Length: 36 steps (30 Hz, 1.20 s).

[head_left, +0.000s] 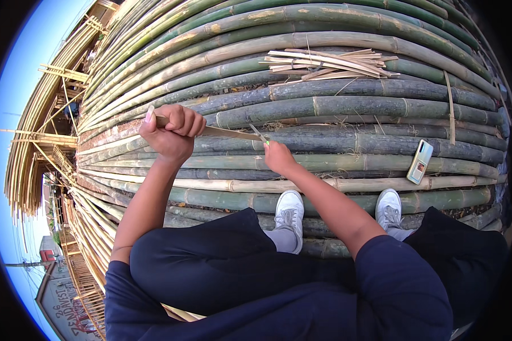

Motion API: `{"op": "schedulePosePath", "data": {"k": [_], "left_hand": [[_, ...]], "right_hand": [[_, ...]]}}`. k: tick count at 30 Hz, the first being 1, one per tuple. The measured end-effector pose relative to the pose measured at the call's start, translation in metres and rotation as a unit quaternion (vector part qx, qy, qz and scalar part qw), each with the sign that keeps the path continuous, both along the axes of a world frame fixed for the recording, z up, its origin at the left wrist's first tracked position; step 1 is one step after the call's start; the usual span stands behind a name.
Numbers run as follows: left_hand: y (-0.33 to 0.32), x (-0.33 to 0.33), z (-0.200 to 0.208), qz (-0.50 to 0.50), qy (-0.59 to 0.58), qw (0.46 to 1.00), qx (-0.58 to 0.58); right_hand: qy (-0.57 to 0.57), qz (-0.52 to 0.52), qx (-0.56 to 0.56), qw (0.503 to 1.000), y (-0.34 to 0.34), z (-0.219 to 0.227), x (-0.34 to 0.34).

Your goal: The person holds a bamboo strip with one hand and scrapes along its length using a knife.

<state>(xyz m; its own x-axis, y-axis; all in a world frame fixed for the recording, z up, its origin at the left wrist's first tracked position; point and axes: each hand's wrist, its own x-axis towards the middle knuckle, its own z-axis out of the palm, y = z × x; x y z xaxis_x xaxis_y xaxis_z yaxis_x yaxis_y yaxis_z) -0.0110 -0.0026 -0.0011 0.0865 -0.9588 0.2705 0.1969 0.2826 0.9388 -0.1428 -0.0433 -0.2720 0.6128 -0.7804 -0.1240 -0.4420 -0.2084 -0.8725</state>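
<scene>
My left hand is closed in a fist around one end of a thin, flat bamboo strip. From that fist the strip runs rightward to my right hand. My right fingers are closed on a small knife, its narrow blade pointing up and to the left across the strip's far end. Most of the knife's handle is hidden in my grip; a bit of green shows by my thumb. Both hands are raised in front of my knees, above the bamboo poles.
A pile of split bamboo strips lies on the poles ahead. To the right rests a phone, near my white shoes. One loose strip crosses the poles at far right. Bamboo racks stand at left.
</scene>
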Motion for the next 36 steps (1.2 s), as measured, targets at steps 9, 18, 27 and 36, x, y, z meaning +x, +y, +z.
{"op": "schedulePosePath", "data": {"k": [9, 18, 27, 36], "left_hand": [[0.007, 0.006, 0.002, 0.03, -0.004, 1.0, -0.003], [0.008, 0.003, 0.001, 0.018, -0.028, 0.999, -0.01], [0.001, 0.002, 0.003, 0.029, 0.007, 1.0, 0.001], [0.01, 0.006, -0.002, 0.065, 0.02, 0.998, -0.004]], "right_hand": [[-0.068, 0.066, -0.01, 0.995, 0.01, 0.052, -0.009], [0.109, -0.053, 0.031, 0.992, 0.014, -0.036, -0.032], [-0.087, -0.027, 0.019, 0.996, 0.026, -0.007, -0.003], [-0.072, 0.015, 0.002, 0.997, 0.011, 0.032, -0.002]]}}
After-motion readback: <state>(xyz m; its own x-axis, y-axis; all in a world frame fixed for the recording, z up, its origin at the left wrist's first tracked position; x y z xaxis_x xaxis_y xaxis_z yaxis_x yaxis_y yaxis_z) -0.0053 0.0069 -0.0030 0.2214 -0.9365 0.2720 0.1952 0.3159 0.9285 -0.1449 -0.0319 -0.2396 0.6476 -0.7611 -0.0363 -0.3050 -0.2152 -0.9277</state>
